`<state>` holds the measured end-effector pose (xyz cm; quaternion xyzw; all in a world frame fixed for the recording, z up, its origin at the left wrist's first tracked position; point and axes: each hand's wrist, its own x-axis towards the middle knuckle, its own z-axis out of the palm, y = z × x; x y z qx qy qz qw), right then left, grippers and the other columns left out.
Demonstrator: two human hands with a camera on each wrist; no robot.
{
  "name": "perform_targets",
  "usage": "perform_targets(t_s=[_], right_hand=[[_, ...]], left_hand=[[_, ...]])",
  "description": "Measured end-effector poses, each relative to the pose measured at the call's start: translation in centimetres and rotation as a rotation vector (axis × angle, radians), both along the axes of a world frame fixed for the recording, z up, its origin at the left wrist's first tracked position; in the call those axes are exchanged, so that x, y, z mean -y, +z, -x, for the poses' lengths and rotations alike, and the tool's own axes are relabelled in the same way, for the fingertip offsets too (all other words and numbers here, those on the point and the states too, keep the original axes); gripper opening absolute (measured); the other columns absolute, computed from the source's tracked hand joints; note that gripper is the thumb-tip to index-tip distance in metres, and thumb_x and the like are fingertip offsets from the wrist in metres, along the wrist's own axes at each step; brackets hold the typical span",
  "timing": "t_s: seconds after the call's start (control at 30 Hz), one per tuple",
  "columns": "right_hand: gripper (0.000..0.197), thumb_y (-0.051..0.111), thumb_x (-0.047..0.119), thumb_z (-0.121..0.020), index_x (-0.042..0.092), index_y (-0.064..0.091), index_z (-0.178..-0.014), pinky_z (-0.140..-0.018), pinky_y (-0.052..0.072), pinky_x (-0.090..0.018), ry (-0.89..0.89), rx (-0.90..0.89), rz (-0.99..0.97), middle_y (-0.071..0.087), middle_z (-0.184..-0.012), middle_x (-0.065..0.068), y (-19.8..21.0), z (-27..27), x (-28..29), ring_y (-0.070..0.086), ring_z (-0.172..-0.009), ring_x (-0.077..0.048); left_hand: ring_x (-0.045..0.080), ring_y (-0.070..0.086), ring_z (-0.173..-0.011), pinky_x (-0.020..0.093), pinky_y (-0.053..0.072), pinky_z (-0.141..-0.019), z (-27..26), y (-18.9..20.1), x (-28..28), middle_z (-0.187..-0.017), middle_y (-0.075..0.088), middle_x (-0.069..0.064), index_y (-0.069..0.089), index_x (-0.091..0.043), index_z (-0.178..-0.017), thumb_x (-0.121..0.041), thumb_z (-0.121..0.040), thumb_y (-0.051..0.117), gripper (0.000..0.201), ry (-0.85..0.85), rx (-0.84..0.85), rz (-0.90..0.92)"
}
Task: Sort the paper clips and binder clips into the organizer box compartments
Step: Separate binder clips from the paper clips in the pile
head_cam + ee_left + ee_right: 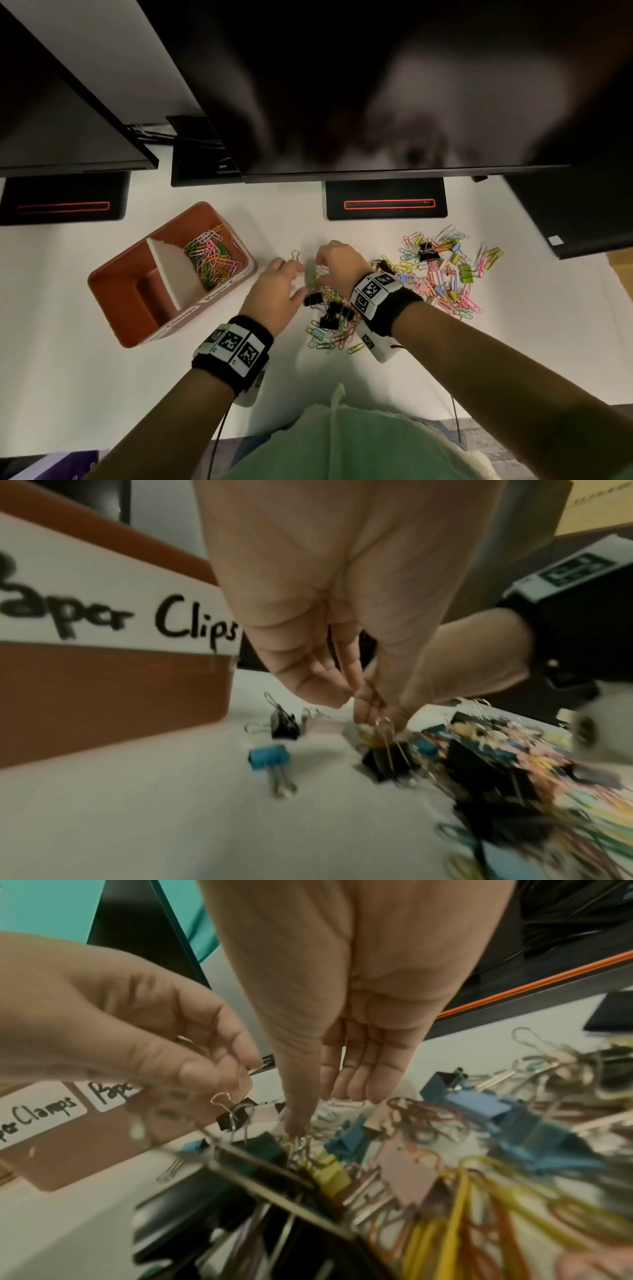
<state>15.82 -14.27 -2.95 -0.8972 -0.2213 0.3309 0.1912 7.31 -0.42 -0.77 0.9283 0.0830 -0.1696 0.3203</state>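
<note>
An orange-brown organizer box (113, 291) stands at the left; its far compartment holds several coloured paper clips (214, 258), and the near one shows nothing inside. Labels read "Paper Clips" (120, 610) and "Paper Clamps" (37, 1115). My left hand (298, 277) pinches the wire handle of a small black binder clip (387, 758), just above the table beside the near pile (332, 315). My right hand (325, 1110) reaches down with straight fingers (356, 1074), its thumb tip touching yellow paper clips in that pile. A blue binder clip (268, 756) lies loose near the box.
A larger heap of mixed paper clips and binder clips (445, 270) spreads to the right. Two monitor stands (385, 202) (65, 202) sit behind, with dark screens (376, 85) overhanging. A dark device (582, 219) lies at the far right.
</note>
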Motion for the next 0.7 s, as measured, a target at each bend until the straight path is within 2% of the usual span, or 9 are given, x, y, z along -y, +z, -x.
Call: perform_targets(t_s=[0.07,0.13,0.27,0.37,0.47,0.57,0.63,0.7], right_hand=[[0.024,0.062,0.011,-0.082,0.010,0.059,-0.106,-0.085,0.048,-0.032,-0.025,-0.029,0.010,0.060,-0.111,-0.010,0.1,-0.2,-0.3,0.057,-0.101,-0.025],[0.019,0.058,0.009,-0.084,0.009,0.061,-0.102,-0.088,0.050,-0.033,-0.034,-0.066,0.010,0.063,-0.109,-0.010,0.3,-0.4,-0.5,0.059,-0.101,-0.026],[0.020,0.053,0.005,-0.083,0.009,0.067,-0.097,-0.090,0.050,-0.033,-0.023,-0.072,0.036,0.065,-0.110,-0.009,0.4,-0.7,-0.7,0.060,-0.103,-0.026],[0.019,0.056,0.005,-0.083,0.009,0.069,-0.097,-0.084,0.047,-0.026,-0.008,-0.073,0.013,0.067,-0.108,-0.008,0.2,-0.9,-0.3,0.060,-0.101,-0.025],[0.017,0.057,0.011,-0.086,0.008,0.070,-0.097,-0.082,0.047,-0.026,-0.028,-0.032,-0.038,0.068,-0.106,-0.009,0.3,-1.1,0.4,0.061,-0.097,-0.024],[0.021,0.061,0.019,-0.086,0.008,0.067,-0.103,-0.082,0.046,-0.028,-0.035,-0.002,-0.039,0.063,-0.109,-0.009,0.5,-1.1,0.9,0.060,-0.098,-0.024],[0.032,0.067,0.023,-0.081,0.009,0.062,-0.109,-0.083,0.044,-0.027,0.012,-0.015,-0.004,0.057,-0.112,-0.008,0.5,-0.6,0.9,0.057,-0.100,-0.023],[0.036,0.071,0.021,-0.078,0.010,0.059,-0.111,-0.087,0.046,-0.030,0.059,-0.003,0.025,0.055,-0.114,-0.008,0.4,-0.1,0.6,0.055,-0.103,-0.024]], left_hand=[[0.014,0.056,-0.080,0.030,0.051,-0.079,0.4,-0.7,0.7,-0.105,0.050,-0.003,0.059,-0.017,-0.104,-0.023,-0.081,0.067,0.025,-0.069,-0.058,0.026],[0.015,0.057,-0.080,0.031,0.051,-0.081,0.5,-1.5,1.1,-0.105,0.052,0.000,0.061,-0.014,-0.096,-0.018,-0.082,0.065,0.016,-0.086,-0.074,0.026],[0.018,0.057,-0.080,0.039,0.052,-0.080,0.3,-1.9,0.3,-0.094,0.059,0.005,0.061,-0.011,-0.089,-0.012,-0.083,0.063,0.007,0.029,-0.016,0.047],[0.019,0.058,-0.091,0.037,0.051,-0.087,0.5,-1.1,-0.6,-0.105,0.056,0.005,0.059,-0.012,-0.104,-0.010,-0.082,0.063,0.022,0.116,0.058,0.048],[0.018,0.051,-0.104,0.031,0.046,-0.093,1.2,-0.5,-1.0,-0.115,0.050,0.003,0.056,-0.016,-0.115,-0.010,-0.080,0.066,0.037,0.043,0.145,0.010],[0.017,0.053,-0.103,0.032,0.048,-0.091,2.5,-0.5,-0.3,-0.118,0.050,0.001,0.056,-0.017,-0.115,-0.019,-0.082,0.066,0.035,-0.062,0.066,0.049],[0.015,0.051,-0.104,0.030,0.047,-0.090,3.2,-1.0,0.4,-0.120,0.047,-0.001,0.053,-0.019,-0.118,-0.029,-0.080,0.067,0.042,-0.098,0.002,0.057],[0.015,0.049,-0.105,0.029,0.045,-0.089,3.4,-1.5,1.2,-0.120,0.046,-0.001,0.050,-0.019,-0.121,-0.033,-0.076,0.070,0.051,-0.084,-0.027,0.069]])
